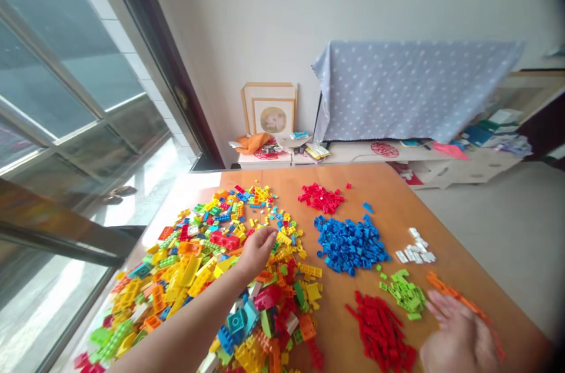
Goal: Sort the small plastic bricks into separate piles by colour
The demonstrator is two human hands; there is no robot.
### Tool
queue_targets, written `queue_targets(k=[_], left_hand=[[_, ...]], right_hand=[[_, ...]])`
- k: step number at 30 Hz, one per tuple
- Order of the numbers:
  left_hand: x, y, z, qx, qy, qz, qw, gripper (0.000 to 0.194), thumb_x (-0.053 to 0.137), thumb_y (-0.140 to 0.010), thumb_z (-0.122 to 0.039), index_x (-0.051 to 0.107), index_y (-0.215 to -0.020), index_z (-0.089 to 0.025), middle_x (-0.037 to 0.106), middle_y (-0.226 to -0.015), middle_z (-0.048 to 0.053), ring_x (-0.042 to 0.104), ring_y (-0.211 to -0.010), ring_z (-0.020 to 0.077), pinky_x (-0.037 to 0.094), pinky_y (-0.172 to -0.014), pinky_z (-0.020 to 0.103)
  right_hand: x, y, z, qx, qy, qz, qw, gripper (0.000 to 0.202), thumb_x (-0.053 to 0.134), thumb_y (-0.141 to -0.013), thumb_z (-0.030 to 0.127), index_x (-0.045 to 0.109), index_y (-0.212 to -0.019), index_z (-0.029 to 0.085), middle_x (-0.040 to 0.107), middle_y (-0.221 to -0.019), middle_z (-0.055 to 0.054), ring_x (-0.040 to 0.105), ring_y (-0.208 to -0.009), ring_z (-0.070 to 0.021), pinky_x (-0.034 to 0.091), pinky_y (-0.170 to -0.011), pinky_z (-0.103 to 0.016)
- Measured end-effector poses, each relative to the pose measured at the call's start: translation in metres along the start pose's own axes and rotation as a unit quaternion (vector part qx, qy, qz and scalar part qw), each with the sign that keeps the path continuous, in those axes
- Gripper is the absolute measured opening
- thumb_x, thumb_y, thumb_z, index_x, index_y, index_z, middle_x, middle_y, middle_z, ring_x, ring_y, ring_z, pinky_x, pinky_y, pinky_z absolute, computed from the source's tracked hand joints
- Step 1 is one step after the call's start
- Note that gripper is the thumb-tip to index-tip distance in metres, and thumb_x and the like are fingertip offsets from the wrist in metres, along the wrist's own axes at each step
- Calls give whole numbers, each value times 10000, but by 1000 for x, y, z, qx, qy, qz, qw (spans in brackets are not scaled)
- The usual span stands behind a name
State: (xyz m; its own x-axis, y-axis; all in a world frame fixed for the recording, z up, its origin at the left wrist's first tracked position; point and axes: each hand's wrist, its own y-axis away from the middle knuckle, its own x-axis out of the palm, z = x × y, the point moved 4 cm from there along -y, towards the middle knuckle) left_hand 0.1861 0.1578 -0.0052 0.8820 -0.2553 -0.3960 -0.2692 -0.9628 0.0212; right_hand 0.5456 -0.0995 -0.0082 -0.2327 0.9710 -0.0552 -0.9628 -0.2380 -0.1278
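My left hand (pixel 259 248) is over the large pile of mixed coloured bricks (pixel 189 272), its fingers pressed together; whatever is between them is too small to make out. At the lower right, my right hand (pixel 459 335) is slightly blurred beside the orange pieces (pixel 461 297), with its fingers apart. Near it lie a light green pile (pixel 404 292) and a pile of long red pieces (pixel 380 332). A blue pile (pixel 351 243) sits mid-table, with a smaller red pile (pixel 321 198) behind it. White pieces (pixel 415 248) lie to the right of the blue ones.
The wooden table (pixel 371 185) ends at a slanting right edge. Beyond it stands a low white cabinet (pixel 353 152) with picture frames (pixel 271 108) and a dotted blue cloth (pixel 410 90) over a large object. A glass door (pixel 66 67) is on the left.
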Motion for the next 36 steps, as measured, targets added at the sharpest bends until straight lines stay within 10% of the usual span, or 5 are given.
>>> queue_targets(k=[9, 14, 21, 29, 36], left_hand=[[-140, 14, 70, 17, -214, -150, 965, 319, 527, -950, -466, 718, -1061, -236, 704, -1104, 109, 632, -1077, 293, 467, -1000, 480], [-182, 31, 98, -2, -292, -178, 940, 353, 568, -929, -477, 725, -1149, -250, 661, -1293, 131, 525, -1284, 368, 348, -1119, 586], [-174, 47, 96, 44, -396, -69, 914, 283, 540, -961, -421, 730, -1117, -281, 702, -1215, 72, 577, -1186, 299, 425, -1037, 490], [-156, 60, 77, 68, -380, -59, 920, 199, 552, -960, -356, 724, -1027, -282, 698, -1164, 54, 562, -1115, 260, 400, -1014, 457], [-150, 70, 67, 68, -361, -34, 929, 170, 570, -936, -302, 709, -1032, -283, 716, -1070, 52, 592, -1011, 249, 412, -929, 449]], right_hand=[[132, 63, -2, 49, 48, 256, 964, 472, 578, -888, 615, 684, -949, 159, 746, -910, -96, 682, -831, -226, 545, -827, -380], [207, 114, 11, 39, 73, 438, 895, 471, 574, -896, 616, 689, -1000, 172, 748, -931, -86, 695, -894, -242, 546, -847, -361], [309, 185, 33, -109, 127, 643, 748, 392, 508, -950, 540, 700, -973, 199, 720, -852, -48, 663, -823, -223, 521, -737, -312], [403, 290, 49, -330, 128, 705, 615, 353, 489, -973, 328, 677, -1257, 234, 683, -1282, -80, 594, -1225, -224, 429, -1088, -367], [425, 335, 29, -380, 241, 774, 445, 496, 488, -982, 349, 517, -1477, 324, 329, -1649, -49, 255, -1527, -295, 241, -1200, -544]])
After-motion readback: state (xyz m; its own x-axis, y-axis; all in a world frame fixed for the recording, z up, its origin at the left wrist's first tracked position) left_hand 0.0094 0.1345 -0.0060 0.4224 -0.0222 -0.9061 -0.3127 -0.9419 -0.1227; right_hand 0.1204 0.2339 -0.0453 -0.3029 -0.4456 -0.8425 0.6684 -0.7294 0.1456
